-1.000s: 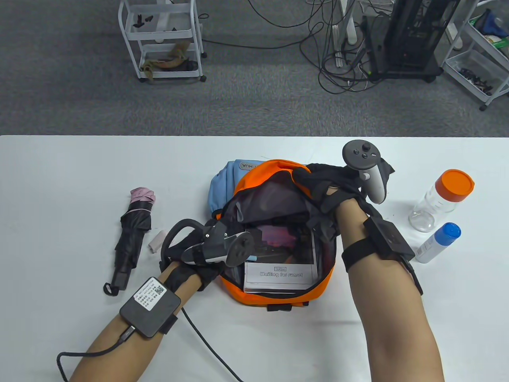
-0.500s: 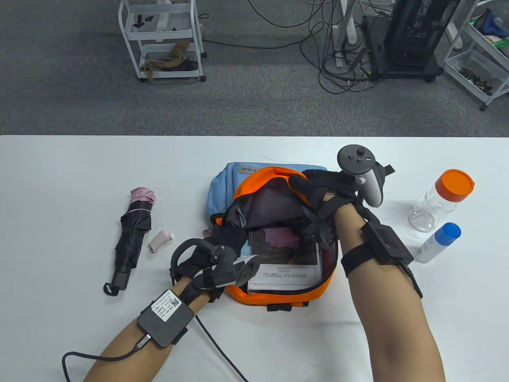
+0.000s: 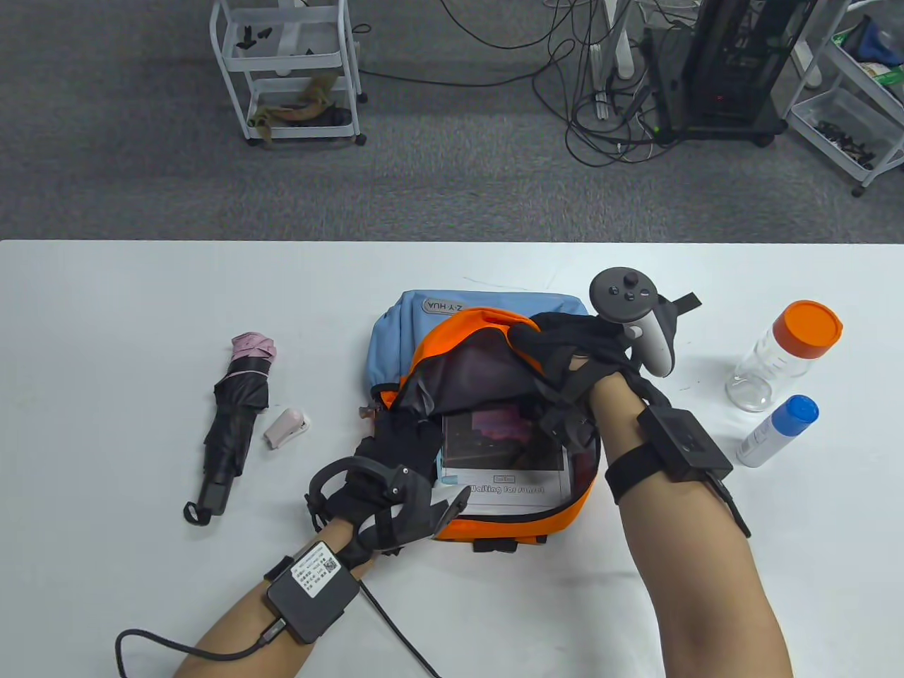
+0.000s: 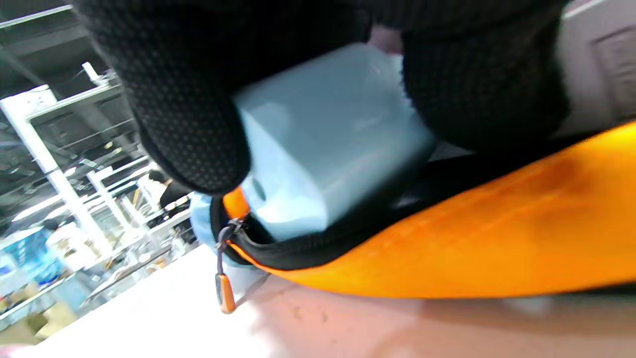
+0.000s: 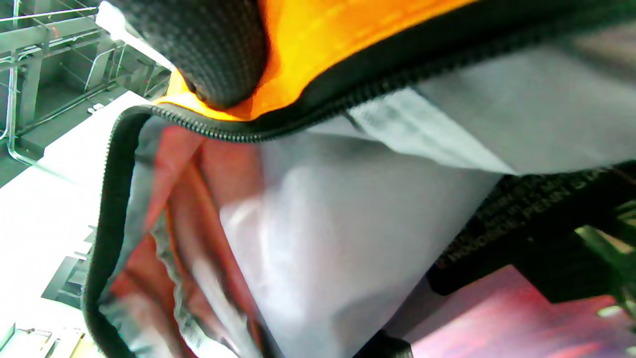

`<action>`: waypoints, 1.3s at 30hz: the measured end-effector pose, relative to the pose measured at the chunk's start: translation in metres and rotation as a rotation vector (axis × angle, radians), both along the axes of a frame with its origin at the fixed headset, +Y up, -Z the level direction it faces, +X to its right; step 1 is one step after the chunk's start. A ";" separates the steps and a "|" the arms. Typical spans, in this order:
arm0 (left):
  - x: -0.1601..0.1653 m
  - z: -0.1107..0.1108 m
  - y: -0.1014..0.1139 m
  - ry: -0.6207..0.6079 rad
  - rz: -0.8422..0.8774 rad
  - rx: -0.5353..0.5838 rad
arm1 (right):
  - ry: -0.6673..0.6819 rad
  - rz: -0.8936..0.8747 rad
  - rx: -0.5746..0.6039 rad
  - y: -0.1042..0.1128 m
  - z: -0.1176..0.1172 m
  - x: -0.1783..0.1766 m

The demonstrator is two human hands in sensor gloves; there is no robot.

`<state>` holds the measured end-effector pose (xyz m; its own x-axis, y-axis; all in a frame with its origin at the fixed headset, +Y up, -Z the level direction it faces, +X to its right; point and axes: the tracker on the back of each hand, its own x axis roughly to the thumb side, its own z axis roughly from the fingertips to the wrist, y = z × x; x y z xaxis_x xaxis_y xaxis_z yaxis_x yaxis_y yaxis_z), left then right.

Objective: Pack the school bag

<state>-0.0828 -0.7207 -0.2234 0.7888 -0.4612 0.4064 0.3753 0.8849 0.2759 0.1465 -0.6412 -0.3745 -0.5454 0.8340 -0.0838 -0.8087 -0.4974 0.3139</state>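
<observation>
At mid-worktop my right hand (image 3: pixel 572 346) grips the orange school bag's (image 3: pixel 494 526) flap open; my left hand (image 3: pixel 395 459) pinches a pale blue box (image 4: pixel 323 144) over its rim. A book (image 3: pixel 505 459) is packed. Umbrella (image 3: pixel 233 417), two bottles (image 3: pixel 784 360) wait outside, nothing blocking.

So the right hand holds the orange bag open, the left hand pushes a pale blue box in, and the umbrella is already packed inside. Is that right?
Not quite. The umbrella lies on the table, left of the bag, as the table view shows. The rest holds: the right hand holds the bag's flap up, and the left wrist view shows the left hand gripping a pale blue box at the bag's zip edge.
</observation>
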 end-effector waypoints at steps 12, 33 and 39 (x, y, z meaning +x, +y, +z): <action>-0.046 -0.021 0.016 0.089 0.355 -0.196 | 0.014 -0.003 -0.011 -0.003 0.001 -0.002; -0.034 -0.065 0.112 0.242 0.507 -0.298 | 0.117 0.018 0.047 0.003 0.007 0.009; 0.012 -0.088 0.111 0.150 0.348 -0.349 | 0.144 0.118 0.065 0.007 0.018 0.022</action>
